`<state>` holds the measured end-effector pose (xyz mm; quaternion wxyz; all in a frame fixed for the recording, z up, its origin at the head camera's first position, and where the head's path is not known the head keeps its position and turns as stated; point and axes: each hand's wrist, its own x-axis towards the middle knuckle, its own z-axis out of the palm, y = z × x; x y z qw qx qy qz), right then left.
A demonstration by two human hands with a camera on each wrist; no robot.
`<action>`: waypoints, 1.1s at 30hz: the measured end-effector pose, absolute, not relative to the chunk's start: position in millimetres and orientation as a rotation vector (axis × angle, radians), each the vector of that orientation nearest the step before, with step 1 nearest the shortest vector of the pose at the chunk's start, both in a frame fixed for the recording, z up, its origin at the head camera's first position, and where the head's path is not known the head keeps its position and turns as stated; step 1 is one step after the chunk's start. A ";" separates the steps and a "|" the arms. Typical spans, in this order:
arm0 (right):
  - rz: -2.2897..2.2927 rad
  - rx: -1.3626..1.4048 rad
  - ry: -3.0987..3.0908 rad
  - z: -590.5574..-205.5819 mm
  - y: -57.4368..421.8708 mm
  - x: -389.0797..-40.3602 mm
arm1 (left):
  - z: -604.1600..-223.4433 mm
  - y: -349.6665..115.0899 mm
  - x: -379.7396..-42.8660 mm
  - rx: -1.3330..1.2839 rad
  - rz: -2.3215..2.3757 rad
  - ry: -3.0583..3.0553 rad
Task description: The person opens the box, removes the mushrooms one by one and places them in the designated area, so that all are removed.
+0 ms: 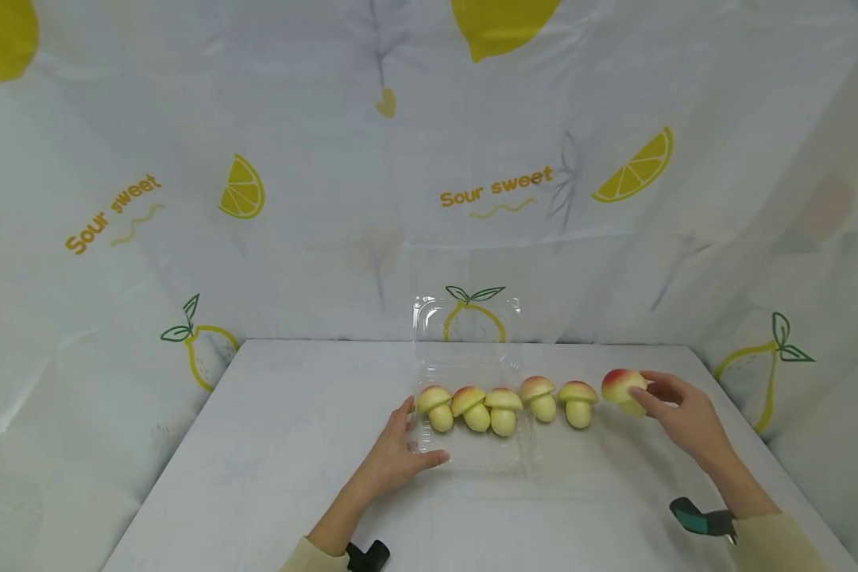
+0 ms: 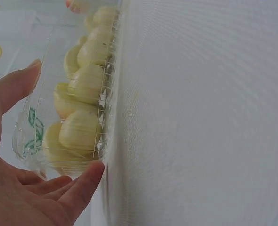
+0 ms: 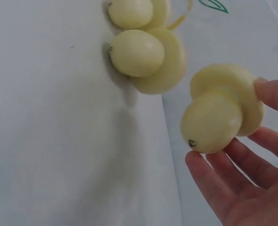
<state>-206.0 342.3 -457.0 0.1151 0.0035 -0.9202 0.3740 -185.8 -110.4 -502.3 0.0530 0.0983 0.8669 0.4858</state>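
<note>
Three toy mushrooms (image 1: 474,417), pale yellow with reddish caps, stand in a row within a clear plastic box (image 1: 472,458) whose lid is raised at the back. My left hand (image 1: 393,457) grips the box at its left end, thumb along the near side and fingers round the end; the left wrist view shows this hand (image 2: 49,188) against the clear wall. Off the table at the right, my right hand (image 1: 686,413) holds another toy mushroom (image 1: 620,389) between thumb and fingers. Its pale stem (image 3: 209,125) faces the right wrist camera.
Two more mushrooms, one close by the box's right side (image 1: 539,401) and one farther right (image 1: 578,405), stand on the white table (image 1: 293,445). Behind the table hangs a white cloth (image 1: 314,262) printed with lemons.
</note>
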 end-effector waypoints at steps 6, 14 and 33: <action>1.182 -0.066 -2.724 -468.3 347.4 -209.0 | -503.0 -110.0 -185.6 0.293 1.479 2.629; 1.207 -0.158 -2.790 -481.3 351.1 -212.9 | -503.3 -110.6 -185.3 0.307 1.473 2.637; 1.158 -0.200 -2.906 -483.2 351.4 -221.0 | -504.6 -110.6 -186.0 0.299 1.490 2.623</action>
